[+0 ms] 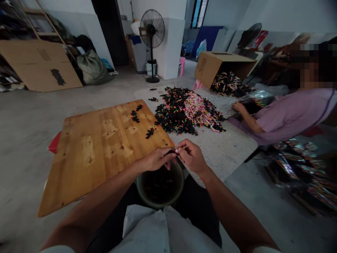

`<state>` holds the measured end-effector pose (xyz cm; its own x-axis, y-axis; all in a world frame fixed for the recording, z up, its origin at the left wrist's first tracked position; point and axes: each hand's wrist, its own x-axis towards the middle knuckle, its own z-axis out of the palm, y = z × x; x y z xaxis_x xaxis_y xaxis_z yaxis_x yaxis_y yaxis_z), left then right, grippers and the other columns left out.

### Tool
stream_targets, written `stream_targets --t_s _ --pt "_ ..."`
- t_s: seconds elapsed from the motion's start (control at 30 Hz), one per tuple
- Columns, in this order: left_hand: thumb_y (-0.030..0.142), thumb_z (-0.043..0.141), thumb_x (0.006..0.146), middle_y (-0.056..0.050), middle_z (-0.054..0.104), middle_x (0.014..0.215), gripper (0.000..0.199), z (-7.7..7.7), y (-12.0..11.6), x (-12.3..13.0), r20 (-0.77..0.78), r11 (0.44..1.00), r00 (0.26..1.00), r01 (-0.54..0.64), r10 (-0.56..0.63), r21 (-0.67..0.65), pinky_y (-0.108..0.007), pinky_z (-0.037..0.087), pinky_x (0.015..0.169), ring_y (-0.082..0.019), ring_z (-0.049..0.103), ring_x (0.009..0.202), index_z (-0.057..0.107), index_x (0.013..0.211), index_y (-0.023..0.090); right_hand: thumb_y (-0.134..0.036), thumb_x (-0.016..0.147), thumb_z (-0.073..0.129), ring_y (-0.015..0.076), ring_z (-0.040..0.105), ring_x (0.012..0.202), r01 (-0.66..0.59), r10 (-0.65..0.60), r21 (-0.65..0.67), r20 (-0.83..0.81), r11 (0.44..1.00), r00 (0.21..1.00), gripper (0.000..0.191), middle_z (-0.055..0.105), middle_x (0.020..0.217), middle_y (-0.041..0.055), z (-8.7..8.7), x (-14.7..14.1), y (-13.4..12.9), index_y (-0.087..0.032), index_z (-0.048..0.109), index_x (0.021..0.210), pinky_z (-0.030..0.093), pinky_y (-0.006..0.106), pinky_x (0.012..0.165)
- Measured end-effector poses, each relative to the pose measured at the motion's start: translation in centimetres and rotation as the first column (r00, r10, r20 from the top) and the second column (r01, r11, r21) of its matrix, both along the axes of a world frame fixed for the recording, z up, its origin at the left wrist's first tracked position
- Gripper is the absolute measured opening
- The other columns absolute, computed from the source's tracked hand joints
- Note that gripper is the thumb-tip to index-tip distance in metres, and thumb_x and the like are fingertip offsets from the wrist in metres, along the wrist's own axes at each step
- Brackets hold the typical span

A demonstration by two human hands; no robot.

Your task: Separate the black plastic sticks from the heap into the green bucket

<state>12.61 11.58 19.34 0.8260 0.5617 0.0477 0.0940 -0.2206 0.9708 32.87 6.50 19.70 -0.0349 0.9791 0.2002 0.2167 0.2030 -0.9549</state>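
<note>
Above a round bucket [160, 205] between my knees, my two hands meet. My left hand [162, 157] is closed on a small black piece [171, 152]. Pinched in the fingers of my right hand [191, 154] is a small pink and white piece [177, 150], which touches the black one. Beyond my hands, a heap of small black pieces [173, 117] with orange tips lies on the speckled table, with pink and white pieces [196, 107] on top. A few black pieces [150, 132] lie on the wooden board [97, 140] at the left.
At the right, a person in a pink top [295, 112] sits at the speckled table [223, 154]. Behind it, a cardboard box [206, 70] on its side spills more pieces. Shiny plastic packs [286, 168] lie at the lower right. A standing fan [152, 30] is farther back.
</note>
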Motion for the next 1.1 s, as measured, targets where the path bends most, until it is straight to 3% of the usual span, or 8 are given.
stream_targets --t_s 0.2,0.33,0.47,0.53,0.6,0.73,0.87,1.1 --pt "0.058 0.044 0.106 -0.007 0.074 0.094 0.047 0.1 -0.2 0.1 -0.044 0.997 0.999 -0.006 0.010 0.081 -0.022 0.055 0.061 -0.010 0.068 0.062 0.062 0.106 0.015 -0.031 0.092 0.063 0.0116 0.051 0.045 0.005 -0.005 -0.002 0.031 1.000 0.999 0.008 0.057 0.053 -0.0059 0.6 -0.2 -0.4 -0.024 0.064 0.089 0.037 0.023 0.046" --pt "0.057 0.040 0.107 -0.005 0.072 0.089 0.048 1.2 0.0 -0.4 -0.117 0.992 0.993 0.046 -0.032 0.120 -0.021 0.055 0.063 -0.009 0.067 0.061 0.063 0.103 0.015 -0.034 0.087 0.061 0.0107 0.045 0.036 -0.121 0.084 -0.200 -0.183 0.972 0.980 0.012 0.051 0.048 -0.0085 1.0 0.0 0.1 -0.023 0.062 0.086 0.033 0.022 0.038" --pt "0.058 0.041 0.107 -0.007 0.073 0.096 0.047 1.0 -0.2 -0.3 -0.129 0.985 0.977 0.162 -0.169 -0.063 -0.023 0.057 0.062 -0.012 0.071 0.066 0.063 0.110 0.016 -0.040 0.080 0.064 0.0097 0.037 0.032 -0.264 0.104 -0.332 -0.431 0.906 0.896 0.019 0.044 0.047 -0.0106 1.0 -0.8 0.5 -0.022 0.059 0.082 0.027 0.022 0.032" --pt "0.057 0.047 0.105 -0.007 0.074 0.091 0.045 0.0 -0.8 0.3 -0.151 0.973 0.963 0.214 -0.225 -0.085 -0.022 0.054 0.055 -0.012 0.069 0.060 0.065 0.103 0.016 -0.042 0.084 0.063 0.0098 0.039 0.035 -0.275 0.127 -0.313 -0.420 0.909 0.898 0.020 0.048 0.050 -0.0091 1.1 -1.6 0.4 -0.023 0.060 0.085 0.029 0.022 0.034" --pt "0.056 0.052 0.103 -0.007 0.074 0.084 0.042 -0.9 -1.5 0.8 -0.138 0.968 0.959 0.241 -0.248 -0.068 -0.021 0.050 0.049 -0.011 0.064 0.052 0.065 0.095 0.016 -0.040 0.088 0.063 0.0105 0.048 0.044 -0.222 0.160 -0.220 -0.269 0.950 0.950 0.018 0.058 0.058 -0.0050 1.5 -1.8 0.4 -0.023 0.064 0.089 0.036 0.022 0.041" --pt "0.055 0.053 0.103 -0.006 0.073 0.085 0.041 -0.7 -1.2 0.1 0.004 0.978 0.993 0.118 -0.119 -0.171 -0.022 0.051 0.054 -0.011 0.066 0.057 0.063 0.111 0.015 -0.034 0.090 0.068 0.0112 0.055 0.056 -0.050 0.049 -0.054 -0.018 0.997 0.999 0.012 0.064 0.068 -0.0019 2.7 0.2 0.5 -0.022 0.069 0.092 0.040 0.022 0.050" --pt "0.054 0.059 0.101 -0.002 0.070 0.080 0.043 0.8 0.1 -1.5 0.091 0.966 0.995 -0.021 0.046 -0.257 -0.021 0.050 0.055 -0.009 0.063 0.056 0.058 0.116 0.014 -0.040 0.092 0.066 0.0106 0.045 0.043 -0.051 0.020 -0.147 -0.206 0.988 0.978 0.017 0.054 0.055 -0.0065 2.5 1.6 0.1 -0.023 0.064 0.093 0.034 0.024 0.042" --pt "0.048 0.057 0.102 -0.001 0.069 0.082 0.033 1.2 -0.2 -1.0 0.132 0.963 0.991 0.028 0.009 -0.269 -0.023 0.051 0.056 -0.011 0.065 0.058 0.053 0.111 0.016 -0.041 0.093 0.065 0.0107 0.050 0.045 -0.099 0.045 -0.153 -0.322 0.983 0.946 0.019 0.058 0.057 -0.0066 0.5 -1.3 -1.1 -0.023 0.062 0.096 0.040 0.023 0.044"
